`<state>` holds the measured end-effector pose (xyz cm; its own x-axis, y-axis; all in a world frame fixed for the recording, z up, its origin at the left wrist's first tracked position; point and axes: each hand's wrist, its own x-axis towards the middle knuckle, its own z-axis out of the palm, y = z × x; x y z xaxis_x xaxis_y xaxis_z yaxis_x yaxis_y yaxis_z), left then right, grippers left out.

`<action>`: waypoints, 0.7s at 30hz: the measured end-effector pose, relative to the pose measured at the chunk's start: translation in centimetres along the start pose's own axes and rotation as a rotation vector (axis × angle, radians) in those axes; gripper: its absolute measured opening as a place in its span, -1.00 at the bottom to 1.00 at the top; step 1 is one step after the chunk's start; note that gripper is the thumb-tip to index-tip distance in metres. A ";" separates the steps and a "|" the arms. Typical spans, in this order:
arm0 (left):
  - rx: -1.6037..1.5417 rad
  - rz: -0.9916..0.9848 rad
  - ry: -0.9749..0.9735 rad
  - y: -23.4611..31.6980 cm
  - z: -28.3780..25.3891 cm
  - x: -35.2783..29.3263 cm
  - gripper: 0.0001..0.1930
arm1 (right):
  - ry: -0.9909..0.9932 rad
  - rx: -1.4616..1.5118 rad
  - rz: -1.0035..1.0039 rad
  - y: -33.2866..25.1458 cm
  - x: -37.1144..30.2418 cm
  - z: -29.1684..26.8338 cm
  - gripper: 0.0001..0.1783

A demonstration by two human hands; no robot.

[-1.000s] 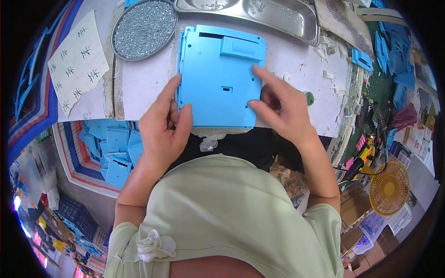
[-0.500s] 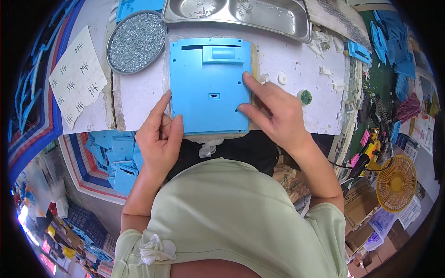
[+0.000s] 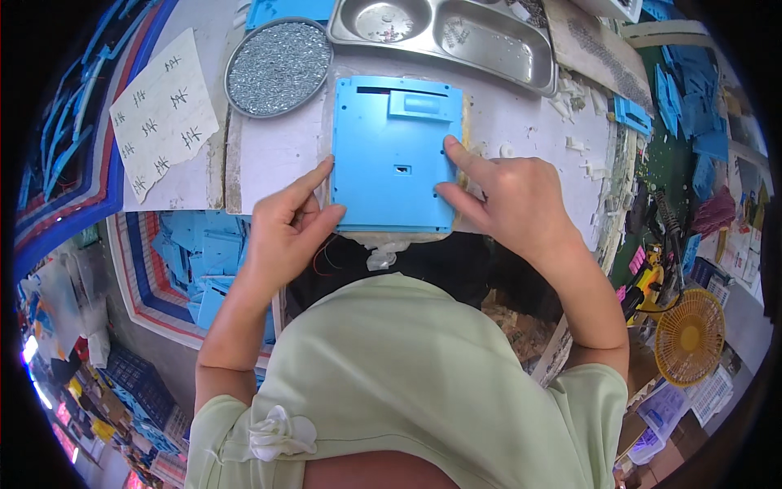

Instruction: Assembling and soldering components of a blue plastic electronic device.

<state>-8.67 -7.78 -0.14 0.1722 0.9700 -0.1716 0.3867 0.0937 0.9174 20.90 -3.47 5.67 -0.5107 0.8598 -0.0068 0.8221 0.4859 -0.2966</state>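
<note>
A flat, square blue plastic casing (image 3: 395, 191) lies on the worktable in front of me. It has a slot along its far edge, a raised block near the far right and a small rectangular opening in the middle. My left hand (image 3: 289, 220) holds its left edge with forefinger and thumb, the other fingers curled under. At the opposite edge, my right hand (image 3: 513, 191) presses forefinger and thumb against the side, near small dark holes. What lies beneath the casing is mostly hidden; a padded, plastic-wrapped rim (image 3: 399, 238) shows around it.
A round bowl of small silvery screws (image 3: 279, 67) stands at the far left, beside a marked paper sheet (image 3: 163, 114). Behind the casing sits a divided metal tray (image 3: 489, 41). White plastic pieces (image 3: 599, 171) lie to the right. Blue parts fill a striped container (image 3: 199, 253) below left.
The whole view has shifted, so the table and casing appear farther right. Both hands stay at the casing's two sides, with little change in their grip.
</note>
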 end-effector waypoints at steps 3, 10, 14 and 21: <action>0.306 0.292 0.203 0.2 -3.8 4.2 -0.83 | -0.013 0.074 -0.054 1.1 0.6 -0.9 -0.60; 0.968 0.344 0.275 -0.3 -8.2 11.1 -0.88 | -0.243 -0.043 -0.225 0.3 6.9 -5.5 -0.82; 0.738 0.424 0.310 -1.0 -7.7 12.3 -0.89 | 0.074 0.065 -0.394 -1.4 16.5 -1.3 -0.84; 0.790 0.462 0.417 -1.8 -7.8 12.3 -0.86 | -0.187 -0.256 -0.422 -3.2 25.7 4.8 -0.77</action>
<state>-14.30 5.72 -1.15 0.1851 0.8888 0.4193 0.8784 -0.3409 0.3349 3.91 16.35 1.87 -0.8275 0.5498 -0.1140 0.5586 0.8267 -0.0674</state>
